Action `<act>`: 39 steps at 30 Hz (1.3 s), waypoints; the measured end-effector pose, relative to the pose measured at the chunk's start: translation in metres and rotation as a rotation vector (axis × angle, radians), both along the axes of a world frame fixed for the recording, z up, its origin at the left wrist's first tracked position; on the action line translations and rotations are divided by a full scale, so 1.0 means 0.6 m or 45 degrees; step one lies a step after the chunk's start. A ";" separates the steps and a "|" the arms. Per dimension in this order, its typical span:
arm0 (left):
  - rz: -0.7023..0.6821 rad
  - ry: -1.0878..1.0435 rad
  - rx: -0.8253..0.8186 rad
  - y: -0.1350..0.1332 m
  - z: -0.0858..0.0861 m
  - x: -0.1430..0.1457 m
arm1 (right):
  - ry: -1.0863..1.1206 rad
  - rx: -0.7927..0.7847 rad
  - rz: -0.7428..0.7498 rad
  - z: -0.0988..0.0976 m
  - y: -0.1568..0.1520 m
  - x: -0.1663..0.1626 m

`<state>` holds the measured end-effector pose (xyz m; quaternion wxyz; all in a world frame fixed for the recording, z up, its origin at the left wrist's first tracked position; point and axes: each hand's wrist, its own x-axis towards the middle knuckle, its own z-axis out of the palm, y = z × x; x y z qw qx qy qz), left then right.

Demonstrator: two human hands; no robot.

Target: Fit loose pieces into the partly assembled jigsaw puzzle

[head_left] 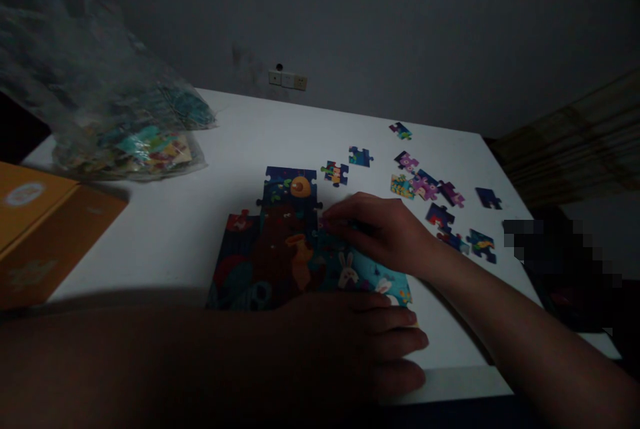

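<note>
Counter (200, 229): a big white top. Everything sits on it. The puzzle is my landmark.

Puzzle (280, 249): the half-built picture, dark blue with a brown bear and a white bunny. It lies flat near the front edge of the counter, a bit taller than wide at its left part, with the bunny strip running off to the right.

Plastic bag (125, 129): see-through, full of pieces, far to the left of the puzzle and behind it.

Orange box (45, 229): left of the puzzle, at the counter's edge.

Left hand (360, 342): lies flat right in front of the puzzle, on its near edge. The fingers (400, 336) are held close together and point right. They hold nothing; they press down by the puzzle's lower right corner.

Right hand (385, 229): comes in from the right and rests on the right side of the puzzle. It is the hand nearer to the open edge. Its fingers are bent and bunched, tips pointing left, touching the puzzle just right of the bear. A small purple bit (326, 222) shows at the tips, but it is too dark to tell if it is pinched.

Loose pieces (425, 186): spread out to the right of the puzzle and behind it, near the right hand.

Two near pieces (336, 173): just behind the puzzle's top right corner, apart from it.
</note>
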<state>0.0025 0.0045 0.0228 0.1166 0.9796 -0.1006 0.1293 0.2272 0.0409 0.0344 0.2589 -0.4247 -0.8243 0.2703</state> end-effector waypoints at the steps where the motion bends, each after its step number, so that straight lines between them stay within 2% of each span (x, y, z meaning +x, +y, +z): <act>1: 0.001 -0.001 0.002 0.000 0.000 0.000 | -0.001 0.001 0.010 0.000 0.000 0.000; 15: -0.017 0.011 0.008 -0.001 -0.006 0.000 | 0.020 0.082 0.156 0.000 0.000 0.003; 28: -0.031 0.018 -0.022 0.005 0.006 0.002 | 0.053 0.099 0.184 0.001 -0.001 0.005; 35: -0.029 0.010 0.001 0.006 0.004 -0.001 | 0.109 0.189 -0.064 0.012 0.009 0.020; 39: -0.029 -0.008 -0.003 0.006 0.005 -0.003 | 0.125 0.076 -0.130 0.010 0.012 0.030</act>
